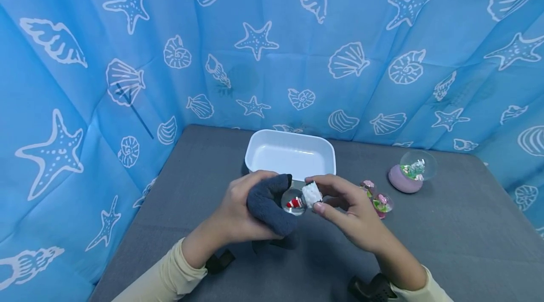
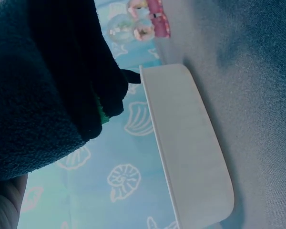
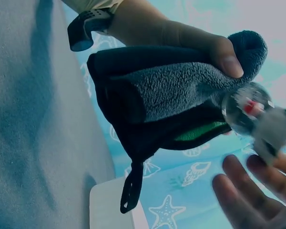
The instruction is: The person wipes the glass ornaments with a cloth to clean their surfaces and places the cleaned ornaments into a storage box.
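Note:
My left hand (image 1: 242, 210) grips a folded dark grey-blue cloth (image 1: 269, 207), whose black edging, hanging loop and green inner side show in the right wrist view. A small snow globe (image 1: 293, 202) with a red and white figure inside lies tilted sideways, its glass against the cloth's fold. On the globe's other side, my right hand (image 1: 354, 212) pinches the white base (image 1: 312, 194) between thumb and fingers. The left wrist view shows mostly the cloth (image 2: 33, 95); the globe is hidden there.
Behind the hands stands a white rectangular basin (image 1: 291, 151). Right of my right hand are small pink-based globes (image 1: 381, 203), partly hidden by it. Farther right a larger globe with a purple base (image 1: 405, 180) rests on the grey table (image 1: 459, 226). A blue seashell-print curtain (image 1: 280, 80) hangs behind.

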